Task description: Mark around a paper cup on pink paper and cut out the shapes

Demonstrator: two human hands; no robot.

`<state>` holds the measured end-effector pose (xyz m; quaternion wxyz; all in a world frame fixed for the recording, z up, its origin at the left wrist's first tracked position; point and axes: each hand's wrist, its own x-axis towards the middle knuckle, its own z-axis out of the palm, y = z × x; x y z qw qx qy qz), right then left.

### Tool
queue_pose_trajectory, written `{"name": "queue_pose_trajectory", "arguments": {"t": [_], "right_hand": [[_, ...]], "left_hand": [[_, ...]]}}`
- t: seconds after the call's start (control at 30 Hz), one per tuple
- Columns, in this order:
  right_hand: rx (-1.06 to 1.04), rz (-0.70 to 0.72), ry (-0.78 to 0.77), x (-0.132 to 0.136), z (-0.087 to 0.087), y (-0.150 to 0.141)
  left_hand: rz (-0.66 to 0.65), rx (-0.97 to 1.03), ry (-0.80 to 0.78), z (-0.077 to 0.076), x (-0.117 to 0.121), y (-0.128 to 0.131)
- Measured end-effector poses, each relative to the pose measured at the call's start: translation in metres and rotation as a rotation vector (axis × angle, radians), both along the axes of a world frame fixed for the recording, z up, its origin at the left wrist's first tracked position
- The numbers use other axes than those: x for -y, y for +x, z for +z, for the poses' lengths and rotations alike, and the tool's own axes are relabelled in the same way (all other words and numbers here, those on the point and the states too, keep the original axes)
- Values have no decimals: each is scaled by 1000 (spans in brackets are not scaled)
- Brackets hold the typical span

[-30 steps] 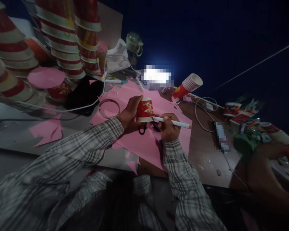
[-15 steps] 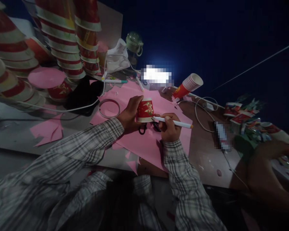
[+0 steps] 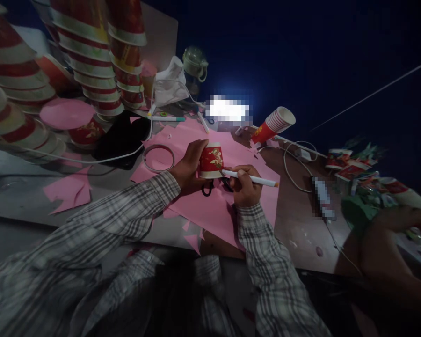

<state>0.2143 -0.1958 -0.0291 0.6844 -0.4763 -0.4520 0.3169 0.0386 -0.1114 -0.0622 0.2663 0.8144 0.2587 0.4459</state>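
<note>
My left hand is closed round the left side of a red paper cup with a gold pattern and a white rim at the lower edge. In my right hand is a white marker with an orange end, held like a pen. Its tip meets the cup's lower right edge, or lies very near it. Under both hands spreads pink paper. Black scissors lie partly hidden below the cup and my right hand.
Tall stacks of paper cups rise at the left. A tilted cup stack stands at the back right. A roll of tape, a black tablet-like thing and a phone lie around. Another person's arm rests at right.
The marker and my right hand have shifted slightly left along the cup's lower edge. My left hand keeps the cup in place.
</note>
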Motion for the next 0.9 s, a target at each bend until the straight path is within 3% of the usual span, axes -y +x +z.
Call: {"name": "queue_pose_trajectory", "arguments": {"t": [0.17, 0.3, 0.47, 0.77, 0.9], "right_hand": [[-23, -105, -28, 0, 0, 1], [-54, -98, -21, -3, 1, -1], [-65, -169, 60, -9, -3, -2], [291, -72, -43, -5, -20, 9], [559, -153, 14, -5, -20, 9]], "left_hand": [[7, -1, -16, 0, 1, 0], [-5, 30, 0, -1, 0, 0], [-3, 40, -13, -4, -2, 1], [30, 135, -58, -11, -8, 5], [-49, 132, -135, -11, -8, 4]]}}
